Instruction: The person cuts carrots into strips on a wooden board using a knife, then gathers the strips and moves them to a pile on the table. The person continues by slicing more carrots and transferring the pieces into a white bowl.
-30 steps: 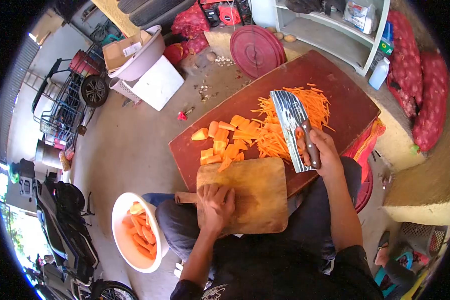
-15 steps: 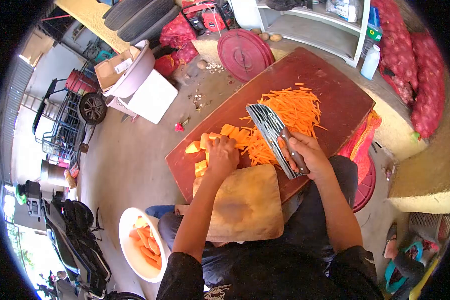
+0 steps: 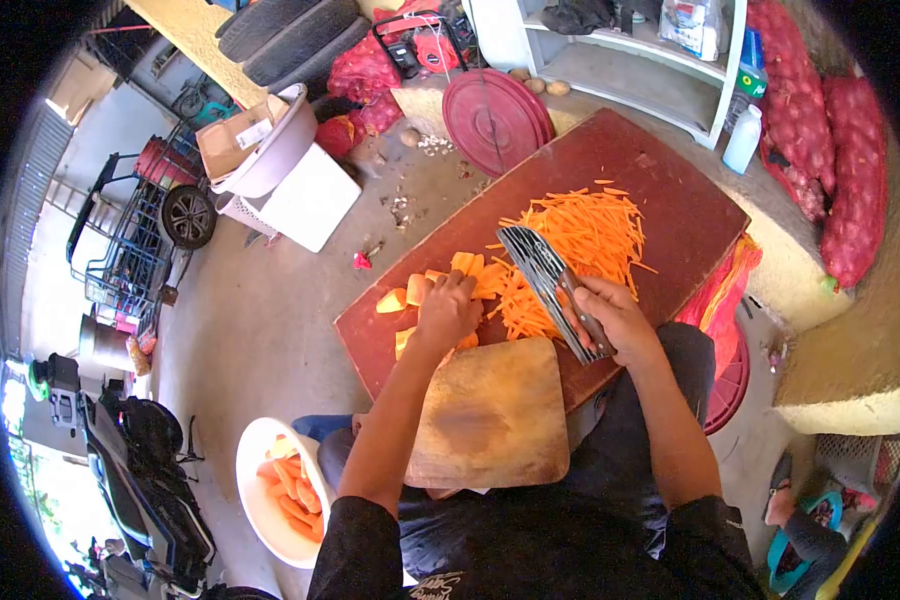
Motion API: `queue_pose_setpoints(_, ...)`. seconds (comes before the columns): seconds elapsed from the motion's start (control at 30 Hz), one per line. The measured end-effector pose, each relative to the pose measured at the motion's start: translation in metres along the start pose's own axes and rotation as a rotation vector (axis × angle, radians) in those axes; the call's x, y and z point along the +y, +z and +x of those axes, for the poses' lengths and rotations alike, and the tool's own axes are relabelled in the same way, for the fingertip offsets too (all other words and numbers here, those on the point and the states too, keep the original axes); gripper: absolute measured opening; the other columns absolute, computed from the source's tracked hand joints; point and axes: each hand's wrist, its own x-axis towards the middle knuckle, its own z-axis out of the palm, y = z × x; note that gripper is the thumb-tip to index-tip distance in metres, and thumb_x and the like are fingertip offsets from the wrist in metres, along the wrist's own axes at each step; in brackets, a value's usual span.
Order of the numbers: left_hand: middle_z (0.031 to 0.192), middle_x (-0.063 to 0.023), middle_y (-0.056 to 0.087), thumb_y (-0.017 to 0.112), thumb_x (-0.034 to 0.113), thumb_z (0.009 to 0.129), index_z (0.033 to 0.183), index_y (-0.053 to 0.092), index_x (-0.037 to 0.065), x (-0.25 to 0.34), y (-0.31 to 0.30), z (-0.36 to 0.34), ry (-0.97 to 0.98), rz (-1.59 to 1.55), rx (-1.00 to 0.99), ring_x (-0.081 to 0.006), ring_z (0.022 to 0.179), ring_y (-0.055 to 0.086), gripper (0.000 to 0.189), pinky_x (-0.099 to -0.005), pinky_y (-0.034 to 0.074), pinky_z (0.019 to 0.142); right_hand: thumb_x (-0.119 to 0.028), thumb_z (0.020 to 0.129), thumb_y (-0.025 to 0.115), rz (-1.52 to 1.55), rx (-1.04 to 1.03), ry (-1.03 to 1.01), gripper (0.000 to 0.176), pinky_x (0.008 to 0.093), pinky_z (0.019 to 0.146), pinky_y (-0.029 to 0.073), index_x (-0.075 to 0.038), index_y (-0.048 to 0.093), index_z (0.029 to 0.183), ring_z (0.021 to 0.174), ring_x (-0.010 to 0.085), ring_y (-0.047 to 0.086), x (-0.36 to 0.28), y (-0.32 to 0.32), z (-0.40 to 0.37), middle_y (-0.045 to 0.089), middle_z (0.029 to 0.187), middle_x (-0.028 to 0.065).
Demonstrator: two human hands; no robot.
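My right hand [image 3: 615,318] grips the brown handle of a cleaver [image 3: 538,265], whose dark, streaked blade slants up to the left over the carrot strips. My left hand [image 3: 450,308] reaches down among the thick carrot pieces [image 3: 393,300], fingers curled onto them; the fingertips are partly hidden. A heap of thin carrot strips [image 3: 585,230] covers the middle of the dark red board [image 3: 660,180]. Closer to my body, a worn wooden cutting board [image 3: 485,420] rests across my lap, against the red board's edge.
A white tub [image 3: 255,500] of peeled carrots [image 3: 295,490] stands at lower left. A red round lid [image 3: 495,120] leans behind the board. Red net sacks [image 3: 855,180] and a white bottle [image 3: 742,140] are at right. A motorcycle [image 3: 140,470] stands left; another person's foot [image 3: 778,500] shows lower right.
My left hand has shifted slightly right, and carrot pieces beside it have moved, with some orange now showing right of the wrist. The cleaver stays in my right hand, its blade turned slightly.
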Motion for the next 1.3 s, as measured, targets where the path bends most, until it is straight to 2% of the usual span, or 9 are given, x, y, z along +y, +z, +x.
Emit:
queue_pose_setpoints(0.13,0.112,-0.0168,0.073,0.074,0.016,0.089,0.109,0.071,0.003,0.002,0.002,0.016,0.013,0.215,-0.203,-0.0387,0.104,0.070,0.025,-0.0547,0.050,0.093,-0.033,0.113,0.061,-0.029,0.019,0.006,0.032,0.0245,0.049,0.043,-0.004,0.067,0.125,0.055,0.0075,0.056,0.002,0.000,0.001,0.063,0.079,-0.0012)
queue_pose_setpoints(0.33,0.097,-0.0210,0.072,0.069,0.010,0.094,0.095,0.067,0.003,-0.012,-0.008,0.015,-0.059,-0.194,0.020,-0.0431,0.095,0.071,0.008,-0.0543,0.052,0.087,-0.031,0.114,0.058,-0.051,0.050,0.015,0.033,0.0219,0.045,0.042,-0.001,0.065,0.126,0.052,0.0062,0.055,0.003,-0.001,0.005,0.064,0.082,0.0014)
queue_pose_setpoints(0.53,0.089,-0.0257,0.070,0.067,0.003,0.096,0.096,0.063,-0.004,0.006,-0.043,-0.022,-0.301,-0.454,0.141,-0.0509,0.078,0.066,0.009,-0.0496,0.056,0.067,-0.026,0.115,0.057,-0.017,0.041,0.032,0.029,0.0225,0.045,0.043,-0.001,0.066,0.124,0.053,0.0060,0.055,0.002,-0.001,0.003,0.064,0.082,0.0015)
queue_pose_setpoints(0.73,0.089,-0.0149,0.074,0.069,0.004,0.100,0.135,0.068,-0.003,0.087,-0.095,-0.103,-0.614,-0.613,0.185,-0.0217,0.075,0.074,0.036,-0.0362,0.059,0.068,-0.029,0.114,0.059,-0.134,-0.053,0.072,0.035,0.0208,0.045,0.042,0.002,0.066,0.129,0.049,0.0060,0.052,0.000,0.003,-0.010,0.066,0.084,0.0035)
queue_pose_setpoints(0.87,0.099,-0.0113,0.075,0.071,0.003,0.101,0.143,0.064,-0.002,0.135,-0.106,-0.151,-1.014,-0.988,0.083,-0.0155,0.076,0.073,0.043,-0.0320,0.059,0.068,-0.034,0.112,0.062,-0.204,-0.226,0.222,0.042,0.0209,0.046,0.040,0.003,0.066,0.129,0.050,0.0054,0.053,0.000,0.021,-0.032,0.065,0.084,0.0026)
queue_pose_setpoints(1.0,0.103,-0.0206,0.074,0.078,0.005,0.095,0.136,0.068,-0.002,0.140,-0.083,-0.201,-0.628,-0.646,0.180,-0.0327,0.087,0.076,0.043,-0.0395,0.061,0.075,-0.032,0.112,0.062,-0.417,-0.373,0.367,0.032,0.0236,0.050,0.043,-0.001,0.067,0.112,0.055,0.0064,0.056,0.002,0.055,-0.058,0.063,0.081,-0.0006)
queue_pose_setpoints(1.1,0.104,-0.0252,0.071,0.079,0.004,0.090,0.125,0.070,-0.003,0.137,-0.087,-0.218,-0.535,-0.693,0.075,-0.0433,0.091,0.073,0.037,-0.0455,0.061,0.078,-0.030,0.112,0.063,-0.546,-0.377,0.374,0.029,0.0276,0.054,0.046,-0.002,0.066,0.108,0.059,0.0085,0.058,0.015,0.089,-0.081,0.061,0.078,-0.0004)
queue_pose_setpoints(1.27,0.110,-0.0229,0.066,0.076,0.001,0.083,0.112,0.071,-0.002,0.136,-0.091,-0.219,-0.335,-0.547,0.044,-0.0432,0.089,0.068,0.029,-0.0499,0.059,0.079,-0.024,0.112,0.063,-0.690,-0.310,0.178,0.025,0.0282,0.056,0.046,0.001,0.064,0.109,0.061,0.0058,0.055,0.020,0.143,-0.104,0.056,0.072,-0.0014)
queue_pose_setpoints(1.3,0.113,-0.0223,0.065,0.075,0.000,0.081,0.110,0.071,-0.002,0.136,-0.088,-0.219,-0.290,-0.492,0.064,-0.0427,0.090,0.068,0.029,-0.0504,0.059,0.079,-0.022,0.111,0.063,-0.743,-0.357,0.162,0.027,0.0339,0.061,0.051,0.003,0.065,0.120,0.064,0.0174,0.063,0.022,0.144,-0.105,0.064,0.078,0.0074)
